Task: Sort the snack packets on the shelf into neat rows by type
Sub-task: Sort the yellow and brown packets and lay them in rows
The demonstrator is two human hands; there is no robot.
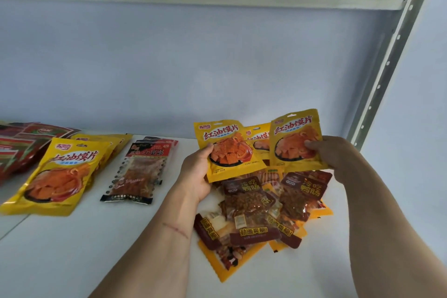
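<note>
You are working on a white flat shelf board [121, 249] under a grey metal rack, with sorted groups at the left and an unsorted heap at the right.

At far left lies a fan of red glossy foil packets [21, 145], then a row of yellow plastic chip packets [60, 174], then a short stack of clear-windowed packets with black and red headers [140, 172]. These rows overlap loosely; a careless drop onto the yellow row could skew it or push it into its neighbours.

Near right sits the mixed heap of dark brown and yellow packets [261, 215], piled crosswise. Your forearms hang just over it, so dragging them back could scatter it toward the shelf's near edge.

Your left hand [197, 174] grips one yellow chip packet [227, 150] by its left edge, thumb on the front. Your right hand [331, 152] pinches a second yellow chip packet [296, 140] at its right side. Both are raised above the heap. A third yellow packet [257, 138] shows between them; I cannot tell whether either hand holds it, so it may slip as you carry the pair left.

Slick film held by an edge may twist, so each could land crooked.
</note>
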